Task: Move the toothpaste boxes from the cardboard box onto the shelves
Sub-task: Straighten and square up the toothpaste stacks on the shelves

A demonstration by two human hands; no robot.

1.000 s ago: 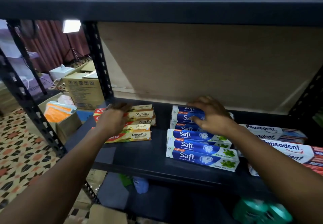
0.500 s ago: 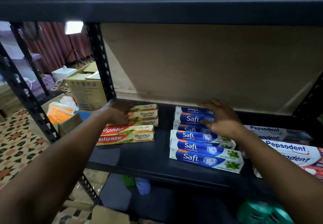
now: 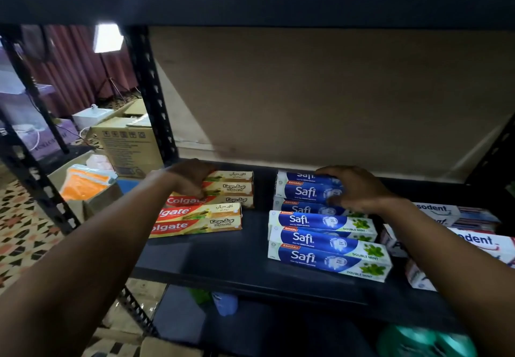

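Hands steady two rear piles: left hand (image 3: 192,179) curled over the end of the back Colgate boxes (image 3: 232,186), right hand (image 3: 361,189) arched over the back Safi boxes (image 3: 302,191).

On the dark shelf (image 3: 223,267) the toothpaste lies in brand groups: Colgate left, Safi middle, Pepsodent boxes (image 3: 459,214) right, each with a front row just ahead of a rear pile. To do this step well, I judge, square each rear pile toward the backboard (image 3: 306,105), parallel to the row in front, pressing evenly so the top box does not skate off. Left fingers (image 3: 196,193) wrap the pile's near-left corner. Right fingers (image 3: 328,174) grip the top box, thumb at its front face.
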